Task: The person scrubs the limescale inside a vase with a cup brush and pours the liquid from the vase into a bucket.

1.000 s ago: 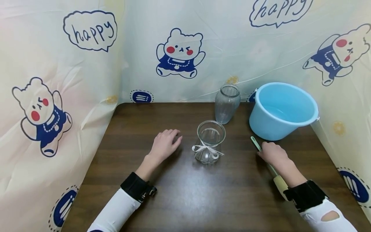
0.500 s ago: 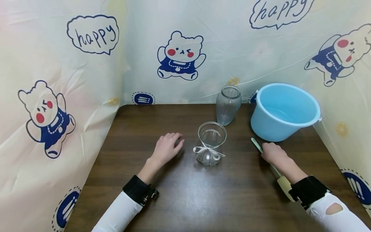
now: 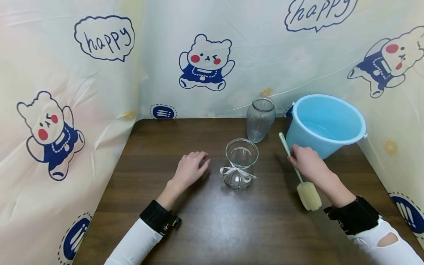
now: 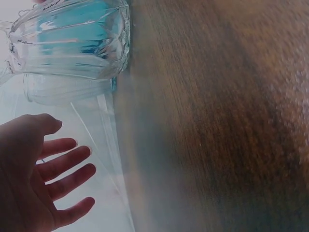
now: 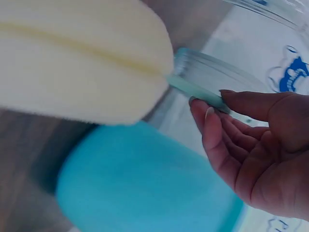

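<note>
My right hand [image 3: 309, 162] pinches the pale green handle [image 5: 195, 90] of a sponge brush between thumb and fingers. The brush's cream sponge head [image 3: 309, 196] hangs toward me, and it fills the upper left of the right wrist view. My left hand [image 3: 190, 169] holds nothing; its fingers are relaxed and slightly bent, as the left wrist view also shows. To its right stands a clear glass vase [image 3: 239, 176] with a white ribbon bow at the neck. Behind that vase is a second, taller ribbed glass vase [image 3: 260, 121].
A light blue bucket [image 3: 299, 136] stands at the back right, just beyond my right hand. The dark wooden table [image 3: 212, 228] meets a printed cloth backdrop [image 3: 159, 66] at the back and along both sides.
My right hand has lifted the sponge brush off the table and swung its head leftward, out from beside the wrist. The left hand, vases and bucket stay put.
</note>
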{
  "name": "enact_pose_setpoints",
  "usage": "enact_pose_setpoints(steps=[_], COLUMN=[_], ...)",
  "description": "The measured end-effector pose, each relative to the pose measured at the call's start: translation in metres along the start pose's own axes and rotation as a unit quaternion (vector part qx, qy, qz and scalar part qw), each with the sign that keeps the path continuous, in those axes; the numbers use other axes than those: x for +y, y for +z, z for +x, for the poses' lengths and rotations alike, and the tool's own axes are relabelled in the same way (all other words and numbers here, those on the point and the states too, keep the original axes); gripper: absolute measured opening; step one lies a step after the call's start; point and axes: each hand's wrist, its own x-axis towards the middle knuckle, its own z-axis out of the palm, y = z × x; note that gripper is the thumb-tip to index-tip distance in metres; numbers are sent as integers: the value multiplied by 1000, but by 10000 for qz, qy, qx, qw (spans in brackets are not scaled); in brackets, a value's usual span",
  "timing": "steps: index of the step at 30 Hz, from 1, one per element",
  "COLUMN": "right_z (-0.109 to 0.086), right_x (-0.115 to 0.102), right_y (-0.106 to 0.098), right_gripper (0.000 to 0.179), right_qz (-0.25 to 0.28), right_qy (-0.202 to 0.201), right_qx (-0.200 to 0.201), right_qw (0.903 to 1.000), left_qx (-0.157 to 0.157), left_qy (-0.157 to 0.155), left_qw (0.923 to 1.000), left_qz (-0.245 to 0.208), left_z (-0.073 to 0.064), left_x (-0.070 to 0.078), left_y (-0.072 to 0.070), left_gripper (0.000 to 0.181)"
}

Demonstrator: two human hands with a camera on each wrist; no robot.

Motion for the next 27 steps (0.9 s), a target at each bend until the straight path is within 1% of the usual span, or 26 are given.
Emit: enact_pose_setpoints(steps=[4,7,9,12,15,20,22,24,27], right_z=[0,0,-1,-3,-4,-8,-10,-11,-11], right_x=[-13,-25,-34,-48,-59,-74,-79,-84,-94], right_y=[-14,-24,-33,-46,-59,-77,-84,-91,-103], right_gripper=[13,15,17,19,20,20,20,21,23], right_qz=[64,147,277,487,696,909,1002,1154,1577], right_qy=[-241,-462,-572,-734,-877,-1114,-1209,-1324,-1522], right_qx=[360,759,944,1237,1596,2145,2392,2728,3181], right_qw=[9990,9959,9935,9884,9808,9661,9582,9459,9224], left_qx=[15,21,11,-17,-4,-49,-84,-96,-100], left_qy=[10,33,41,62,81,61,58,45,32], left_qw=[10000,9999,9999,9999,9999,9999,9999,9999,9999], left_qz=[-89,-119,-122,-100,-85,-72,-78,-96,-93], left_z=[-1,-1,0,0,2,2,1,0,0], left_x=[2,3,4,5,6,7,8,9,9], left_y=[0,0,0,0,-1,0,0,0,0], left_gripper=[27,27,27,28,27,26,27,28,28])
